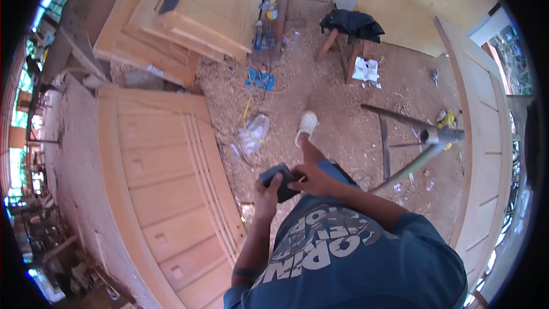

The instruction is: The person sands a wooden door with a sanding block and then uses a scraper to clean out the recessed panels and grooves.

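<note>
In front of my body my left hand (266, 197) grips a dark grey rectangular block (280, 178), with the thumb lying across its face. The block looks like a sanding block, but its exact kind does not show clearly. My right hand (311, 179) is closed at the block's right edge, its thumb and fingertips pinching there. Left of my hands lies a panelled wooden door (166, 177) with grooves along it. Below the hands is the printed front of a dark blue shirt (354, 252).
Wooden panels (211, 11) are stacked at upper left. A black cloth (351, 24) covers a wooden stand. A metal-and-wood frame (400, 120) stands right, before another leaning door (483, 131). A clear plastic bag (253, 134) and blue sandals (260, 79) lie on the shavings-strewn floor.
</note>
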The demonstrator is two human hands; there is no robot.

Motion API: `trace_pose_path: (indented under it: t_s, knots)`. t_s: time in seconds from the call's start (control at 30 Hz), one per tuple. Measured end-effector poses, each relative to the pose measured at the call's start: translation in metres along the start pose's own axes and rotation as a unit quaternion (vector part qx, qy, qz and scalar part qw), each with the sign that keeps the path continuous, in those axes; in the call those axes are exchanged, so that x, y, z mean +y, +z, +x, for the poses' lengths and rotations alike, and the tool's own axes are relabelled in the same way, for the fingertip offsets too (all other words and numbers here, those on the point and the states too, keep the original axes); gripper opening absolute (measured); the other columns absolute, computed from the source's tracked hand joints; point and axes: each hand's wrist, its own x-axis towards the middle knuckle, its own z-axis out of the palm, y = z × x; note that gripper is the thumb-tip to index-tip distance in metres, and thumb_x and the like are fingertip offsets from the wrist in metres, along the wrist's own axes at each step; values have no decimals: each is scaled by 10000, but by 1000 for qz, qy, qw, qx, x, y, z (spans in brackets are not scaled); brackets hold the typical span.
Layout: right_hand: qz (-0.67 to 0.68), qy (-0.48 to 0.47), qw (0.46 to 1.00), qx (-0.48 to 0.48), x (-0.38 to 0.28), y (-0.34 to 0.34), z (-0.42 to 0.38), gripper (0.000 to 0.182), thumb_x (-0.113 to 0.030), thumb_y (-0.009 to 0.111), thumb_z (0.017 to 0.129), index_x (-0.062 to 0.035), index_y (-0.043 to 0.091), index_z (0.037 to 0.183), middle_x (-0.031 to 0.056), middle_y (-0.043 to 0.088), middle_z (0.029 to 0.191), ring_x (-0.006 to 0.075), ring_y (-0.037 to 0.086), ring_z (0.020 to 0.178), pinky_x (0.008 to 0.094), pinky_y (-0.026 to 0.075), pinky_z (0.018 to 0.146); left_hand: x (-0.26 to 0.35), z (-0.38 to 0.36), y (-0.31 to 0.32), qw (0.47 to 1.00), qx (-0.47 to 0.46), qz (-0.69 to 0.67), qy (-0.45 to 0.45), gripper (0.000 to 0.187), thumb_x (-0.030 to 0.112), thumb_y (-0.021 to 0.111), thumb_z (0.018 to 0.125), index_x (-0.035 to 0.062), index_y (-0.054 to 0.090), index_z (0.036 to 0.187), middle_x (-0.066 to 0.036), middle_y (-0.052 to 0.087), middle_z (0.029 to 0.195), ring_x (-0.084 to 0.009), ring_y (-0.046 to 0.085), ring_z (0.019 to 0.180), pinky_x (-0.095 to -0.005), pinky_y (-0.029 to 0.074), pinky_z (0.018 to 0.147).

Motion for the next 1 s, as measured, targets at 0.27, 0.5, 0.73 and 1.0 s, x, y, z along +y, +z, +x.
trace_pose_path:
  t_s: [0.27, 0.5, 0.73, 1.0]
  knots:
    - [-27, 121, 960, 251, 64, -197, 146, 231, -176, 781, 784, 6, 639, 791, 87, 597, 646, 145, 568, 640, 324, 469, 599, 16, 253, 56, 979, -65, 186, -49, 299, 183, 648, 929, -20, 618, 1146, -109, 684, 940, -166, 652, 804, -311, 537, 732]
    - [-399, 277, 779, 397, 275, -349, -6, 483, -450, 704, 813, 3, 614, 670, 201, 604, 665, 364, 568, 604, 487, 411, 576, 58, 462, 69, 887, -178, 426, 2, 279, 270, 668, 875, 34, 692, 1023, -150, 719, 913, -275, 701, 895, -367, 542, 781]
    - [-199, 482, 719, 460, 177, -285, -100, 427, -467, 756, 781, -49, 684, 733, 175, 671, 722, 322, 663, 727, 469, 495, 675, -50, 643, 58, 807, -182, 558, -67, 206, 213, 621, 848, 25, 703, 832, -150, 702, 798, -257, 690, 765, -375, 540, 702]
    - [-298, 606, 692, 256, 46, -273, -17, 285, -230, 763, 793, 1, 616, 714, 99, 587, 643, 188, 568, 635, 369, 449, 569, -126, 852, 75, 707, -216, 655, -156, 436, 382, 609, 816, 2, 671, 1020, -281, 663, 1039, -438, 641, 993, -503, 507, 888]
